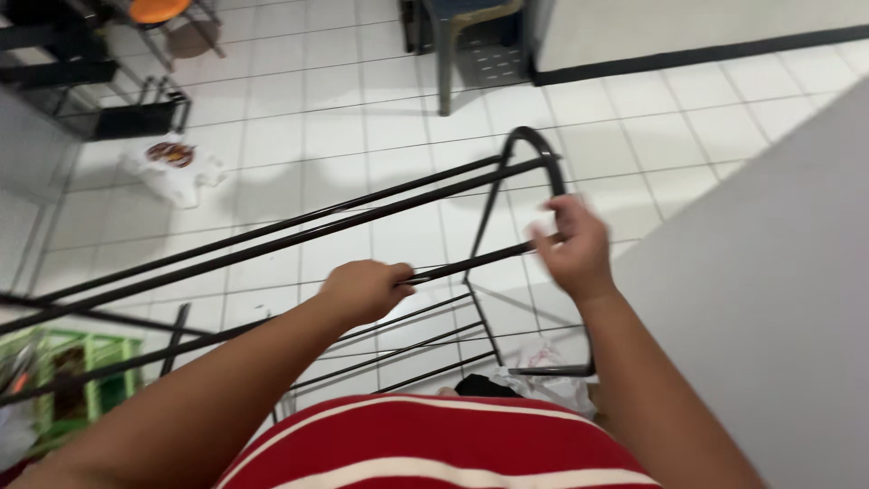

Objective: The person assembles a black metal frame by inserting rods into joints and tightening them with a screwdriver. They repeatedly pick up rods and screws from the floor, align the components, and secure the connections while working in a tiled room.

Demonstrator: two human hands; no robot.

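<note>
Left hand fisted around a thin bar of a black metal rack, right hand blurred with fingers curled on the same bar near the rack's rounded end, above a white tiled floor

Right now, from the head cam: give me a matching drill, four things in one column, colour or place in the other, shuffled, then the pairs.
Things:
1. metal rack
2. crate
3. left hand
4. right hand

Descriptions:
A. green, on the floor at lower left
B. closed around a thin bar of the frame
C. black tubing, spanning the tiled floor
D. at the frame's curved end, blurred

Pairs: 1-C, 2-A, 3-B, 4-D
</note>
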